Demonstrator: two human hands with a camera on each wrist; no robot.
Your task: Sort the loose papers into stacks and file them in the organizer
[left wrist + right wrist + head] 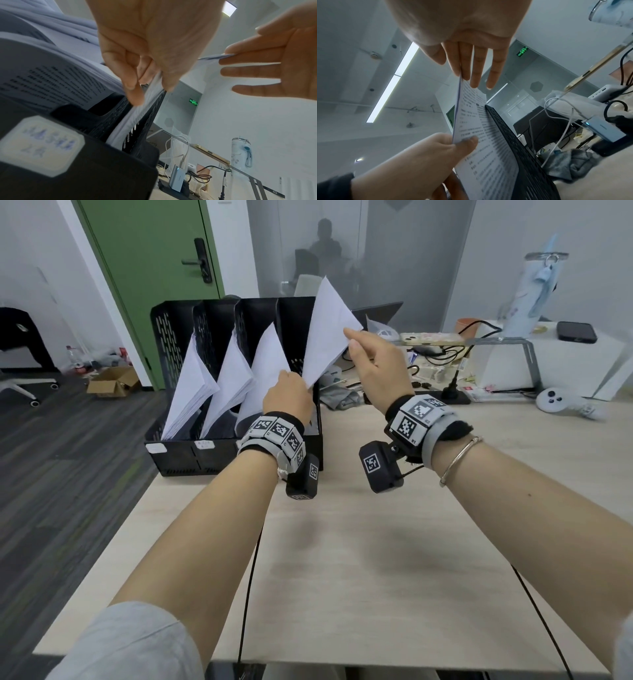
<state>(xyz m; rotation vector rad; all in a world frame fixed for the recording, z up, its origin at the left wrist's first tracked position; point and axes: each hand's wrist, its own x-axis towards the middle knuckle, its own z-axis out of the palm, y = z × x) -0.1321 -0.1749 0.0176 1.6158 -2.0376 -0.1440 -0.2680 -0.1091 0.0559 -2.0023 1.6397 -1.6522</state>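
A black mesh organizer (171, 330) with several slots stands at the table's back left. Three slots hold leaning paper stacks (191, 385). Both hands hold a further white paper stack (325, 337), tilted in the rightmost slot. My left hand (291, 395) pinches its lower near edge. At its upper corner, my right hand (352, 337) pinches it between thumb and straight fingers. The left wrist view shows the left hand (150, 83) on the sheets (123, 127) inside the organizer (102, 169). In the right wrist view, the right hand (460, 73) and left hand (458, 143) hold the printed pages (479, 135).
Right of the organizer lie a grey cloth (339, 398), cables and a black power strip (455, 397). Further right stand a white box (548, 357), a tumbler (534, 296) and a white controller (555, 402). The light table (376, 542) ends just left of the organizer.
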